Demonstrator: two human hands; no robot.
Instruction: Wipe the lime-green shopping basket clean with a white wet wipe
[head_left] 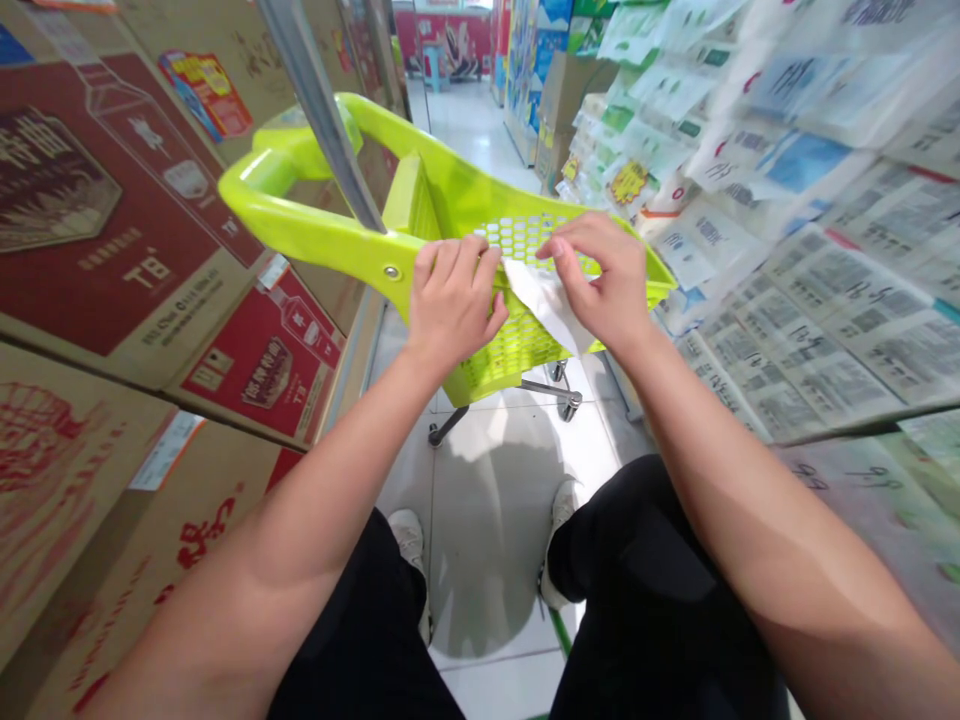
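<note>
A lime-green plastic shopping basket on wheels (315,235) stands right in front of me in a shop aisle. My left hand (451,300) rests on its near rim with the fingers curled over a white sheet of paper (546,305). My right hand (600,285) pinches the same sheet's upper right edge between thumb and fingers. The paper hangs down over the basket's mesh wall between both hands. A grey metal handle pole (322,110) rises from the basket towards the upper left.
Stacked brown and red cardboard cartons (112,230) line the left side close by. Shelves of white and green packets (810,220) fill the right. The white tiled floor (495,500) runs ahead down the narrow aisle; my dark trousers and pale shoes show below.
</note>
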